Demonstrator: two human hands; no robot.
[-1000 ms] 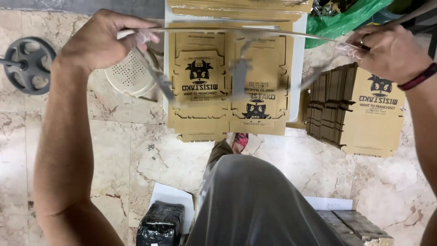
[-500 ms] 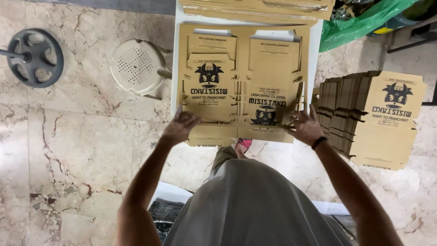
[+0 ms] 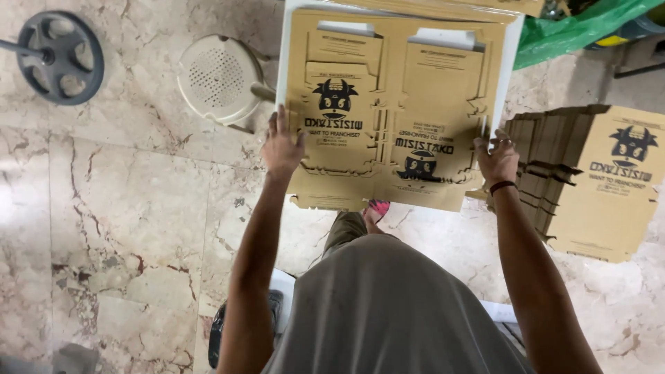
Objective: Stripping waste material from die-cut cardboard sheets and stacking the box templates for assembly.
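A stack of flat, die-cut brown cardboard box blanks (image 3: 395, 104) with black printing lies on a white table (image 3: 511, 62) in front of me. My left hand (image 3: 282, 145) rests on the left edge of the top blank, fingers spread flat. At the right edge, my right hand (image 3: 497, 158) grips the blank with curled fingers; a dark band circles its wrist. Both arms reach forward over my grey-clad lap.
A second stack of folded brown cardboard boxes (image 3: 589, 180) sits on the marble floor to the right. A white perforated round stool (image 3: 220, 79) stands left of the table. A grey wheel-shaped base (image 3: 61, 57) lies far left; a green bag (image 3: 582, 28) sits top right.
A second ago my hands were raised near the camera, pulling a clear strip between them. They dropped to the cardboard stack and now hold its left and right edges.
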